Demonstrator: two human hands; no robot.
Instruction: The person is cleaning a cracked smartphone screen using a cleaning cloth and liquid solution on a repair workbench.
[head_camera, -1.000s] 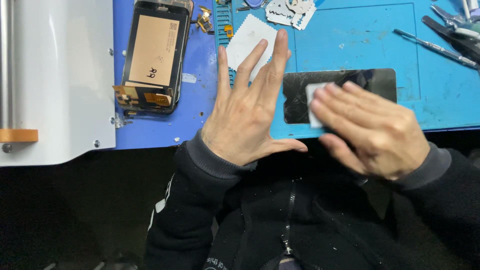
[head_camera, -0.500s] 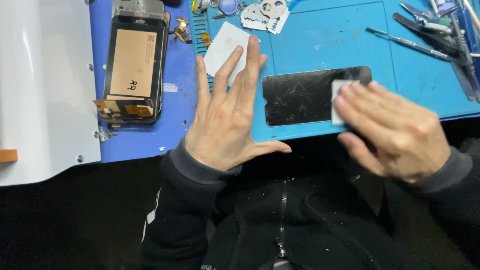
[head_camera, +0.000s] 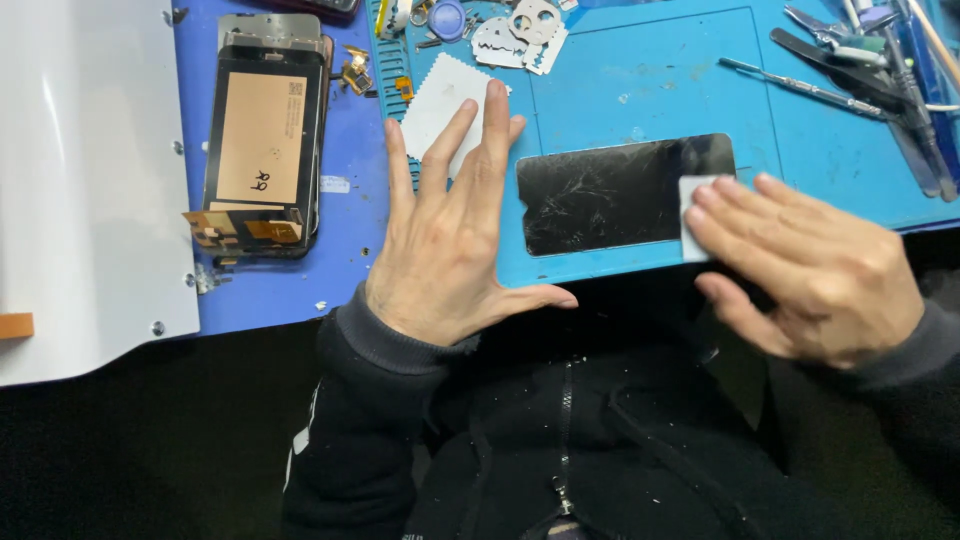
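**Desk:** What are the two hands doing over the blue mat?

**Photographer:** The left hand (head_camera: 450, 240) lies flat and released, fingers spread, on the blue work mat (head_camera: 640, 90), holding nothing. Its fingertips overlap a white cloth square (head_camera: 437, 105) at 12 o'clock from the palm. The right hand (head_camera: 810, 265) presses a small white wipe (head_camera: 692, 215) under flat fingers against the right end of a dark cracked screen panel (head_camera: 615, 193); the fingers are not curled around it.

**Desk:** Where exactly is the panel?

**Photographer:** It lies flat on the mat near the front edge of the surface, between the two hands: at 3 o'clock from the left hand, just beside it, and at 9 o'clock from the right hand. Scratches and cracks show across its glass.

**Desk:** And around it?

**Photographer:** An opened phone body (head_camera: 262, 150) with a tan battery lies at 9 o'clock from the left hand, well apart from the panel. Metal pry tools (head_camera: 520, 35) sit at 12 o'clock, tweezers and picks (head_camera: 860, 70) at 2 o'clock. A white sheet (head_camera: 85, 180) covers the far left. Black sleeves and a zipped jacket fill the foreground.
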